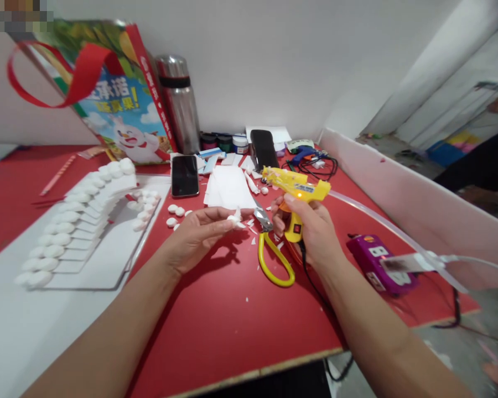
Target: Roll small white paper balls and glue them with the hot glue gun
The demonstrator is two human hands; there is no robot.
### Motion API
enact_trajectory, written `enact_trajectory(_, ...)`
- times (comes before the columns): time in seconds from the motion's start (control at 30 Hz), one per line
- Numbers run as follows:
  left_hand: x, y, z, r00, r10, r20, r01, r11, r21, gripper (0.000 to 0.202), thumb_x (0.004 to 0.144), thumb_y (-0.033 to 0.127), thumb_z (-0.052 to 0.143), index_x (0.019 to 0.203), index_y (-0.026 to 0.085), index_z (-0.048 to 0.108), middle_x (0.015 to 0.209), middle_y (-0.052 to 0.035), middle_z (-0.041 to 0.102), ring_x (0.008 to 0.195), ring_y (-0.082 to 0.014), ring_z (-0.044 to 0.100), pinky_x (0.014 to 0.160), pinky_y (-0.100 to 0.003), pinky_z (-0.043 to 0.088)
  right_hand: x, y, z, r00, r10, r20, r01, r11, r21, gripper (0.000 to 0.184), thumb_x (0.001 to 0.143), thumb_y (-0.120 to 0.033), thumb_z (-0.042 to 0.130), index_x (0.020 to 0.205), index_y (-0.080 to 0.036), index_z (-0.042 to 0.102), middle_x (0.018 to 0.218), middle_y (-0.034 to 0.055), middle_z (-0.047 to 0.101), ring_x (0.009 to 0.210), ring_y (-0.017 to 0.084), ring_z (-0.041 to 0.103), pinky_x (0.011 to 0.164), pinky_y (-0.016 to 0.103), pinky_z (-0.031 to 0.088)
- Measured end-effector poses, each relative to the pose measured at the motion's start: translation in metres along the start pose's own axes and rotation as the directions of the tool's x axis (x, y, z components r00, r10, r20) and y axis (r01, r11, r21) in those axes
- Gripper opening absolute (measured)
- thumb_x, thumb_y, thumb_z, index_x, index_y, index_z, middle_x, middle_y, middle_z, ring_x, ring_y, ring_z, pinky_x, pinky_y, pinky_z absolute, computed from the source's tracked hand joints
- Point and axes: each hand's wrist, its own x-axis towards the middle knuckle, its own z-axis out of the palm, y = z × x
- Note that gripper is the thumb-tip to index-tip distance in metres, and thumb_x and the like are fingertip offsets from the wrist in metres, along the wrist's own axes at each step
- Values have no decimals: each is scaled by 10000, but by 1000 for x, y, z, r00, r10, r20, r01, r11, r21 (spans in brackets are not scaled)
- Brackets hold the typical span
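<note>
Between the thumb and fingers of my left hand [199,235] is a small white piece [235,220] with pointed parts; its exact kind is hard to make out. My right hand [313,229] is wrapped round a yellow hot glue gun [296,188], its nozzle toward the left and an orange light lit on its body. A clear glue stick [369,213] runs out of its back. Scissors with yellow handles [276,262] lie beneath and between my hands. Left of my left hand is a curved stepped white model [83,221] edged with round white pieces.
Behind are a phone [185,176], a second dark phone [263,148], white card sheets [230,187], a steel flask [178,105] and a printed box [120,105] with a red ribbon handle. A purple box [382,262] with cables stands at right. Loose white discs and scraps lie about.
</note>
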Motion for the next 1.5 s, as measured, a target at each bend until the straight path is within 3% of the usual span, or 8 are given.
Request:
enact_trajectory(0.1,3,-2,0,995,49,-90,-48,999,23,215,757,264,894,930,177,800,1118,-112,803,924,-221,776,876,-361,601,-1,-3,1,999,25,28,-23,998,-64,268,903,-422,711,796,-178,677,578,-12,580,501,109,520,488,246,412)
enact_trajectory(0.2,6,-4,-3,963,124,-240,-107,991,84,270,695,268,935,895,169,783,856,-60,804,779,-173,760,790,-295,585,-3,-10,1,998,30,47,-24,990,-138,329,866,-492,738,784,-180,673,663,9,630,502,110,538,487,264,423)
enact_trajectory(0.37,10,-5,-12,887,261,-381,-191,959,210,345,670,302,949,918,152,762,801,-46,783,703,-146,723,759,-279,564,-7,-14,-2,993,5,122,24,972,-234,365,882,-525,725,764,-184,667,686,13,629,519,121,559,519,284,433)
enact_trajectory(0.6,8,-2,-9,867,308,-393,-191,932,308,330,679,321,943,910,155,776,781,-46,777,694,-148,715,727,-266,552,-10,-8,-2,963,27,268,81,920,-384,453,961,-523,639,669,-176,621,600,10,578,551,122,545,579,282,423)
enact_trajectory(0.8,5,0,-5,874,312,-372,-192,926,324,309,680,310,943,901,170,779,768,-33,774,694,-145,712,729,-260,555,-8,-5,-5,965,68,254,64,877,-477,496,958,-556,639,639,-178,595,585,6,565,547,117,523,556,270,401)
enact_trajectory(1.5,4,-1,-4,889,278,-364,-176,941,288,360,639,330,966,901,162,784,778,-44,774,695,-173,728,729,-292,573,-9,-5,-3,974,35,223,85,858,-507,535,966,-563,603,588,-187,560,545,6,539,528,118,496,552,277,390)
